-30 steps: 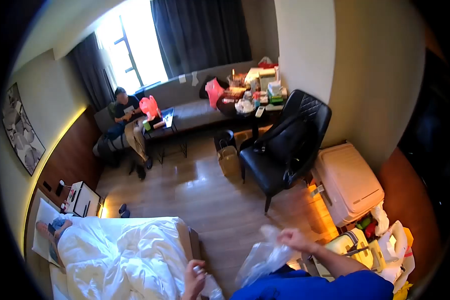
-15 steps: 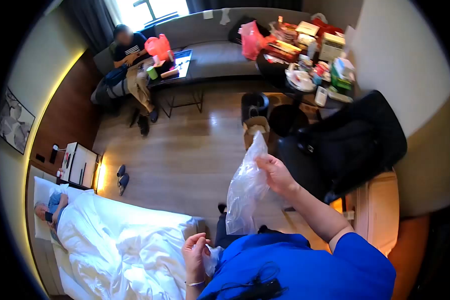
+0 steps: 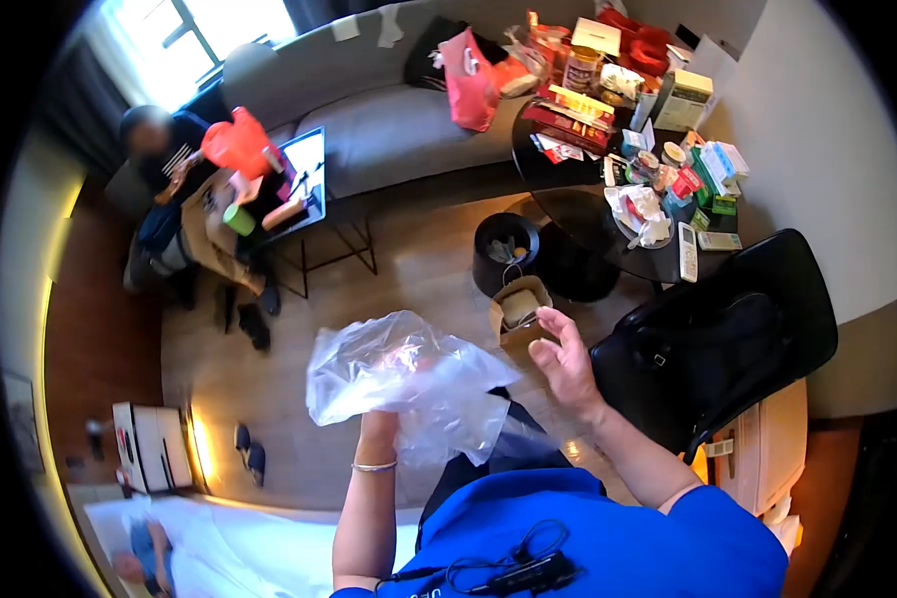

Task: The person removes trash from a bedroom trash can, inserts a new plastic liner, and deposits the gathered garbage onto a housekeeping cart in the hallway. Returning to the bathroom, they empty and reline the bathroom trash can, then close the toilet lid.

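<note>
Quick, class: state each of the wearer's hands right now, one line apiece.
Left hand: covered by a crumpled, clear plastic bag; whether the fingers are closed cannot be told.
Right hand: open, holding nothing visible.

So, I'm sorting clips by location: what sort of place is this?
Likely a hotel room: there's a white-covered bed, a bedside cabinet and a partly hidden suitcase.

Forearms (image 3: pixel 364 518) extend forward, right fingers (image 3: pixel 560 327) parted.
</note>
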Action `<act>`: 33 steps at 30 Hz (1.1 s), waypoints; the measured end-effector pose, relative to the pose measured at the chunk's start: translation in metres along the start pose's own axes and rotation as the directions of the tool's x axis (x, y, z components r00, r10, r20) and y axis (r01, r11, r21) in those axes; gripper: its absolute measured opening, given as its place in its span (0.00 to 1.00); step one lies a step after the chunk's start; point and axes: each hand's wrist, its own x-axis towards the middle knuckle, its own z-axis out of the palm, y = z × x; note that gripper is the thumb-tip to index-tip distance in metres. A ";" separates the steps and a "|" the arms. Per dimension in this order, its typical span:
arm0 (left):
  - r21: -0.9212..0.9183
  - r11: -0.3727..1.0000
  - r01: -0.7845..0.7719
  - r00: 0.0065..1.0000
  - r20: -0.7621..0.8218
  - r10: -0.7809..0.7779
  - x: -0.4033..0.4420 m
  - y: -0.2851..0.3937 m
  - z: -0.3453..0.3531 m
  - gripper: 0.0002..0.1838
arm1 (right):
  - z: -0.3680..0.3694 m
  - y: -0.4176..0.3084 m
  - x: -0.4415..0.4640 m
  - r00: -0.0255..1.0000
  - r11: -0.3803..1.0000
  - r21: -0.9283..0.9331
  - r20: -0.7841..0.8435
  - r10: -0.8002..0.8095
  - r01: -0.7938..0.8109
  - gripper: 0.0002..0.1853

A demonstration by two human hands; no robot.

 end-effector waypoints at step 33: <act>0.071 0.702 0.708 0.705 -0.018 -0.709 0.286 -0.009 -0.079 0.26 | 0.117 0.117 0.224 0.791 0.784 0.160 0.268 0.550 -0.599 0.11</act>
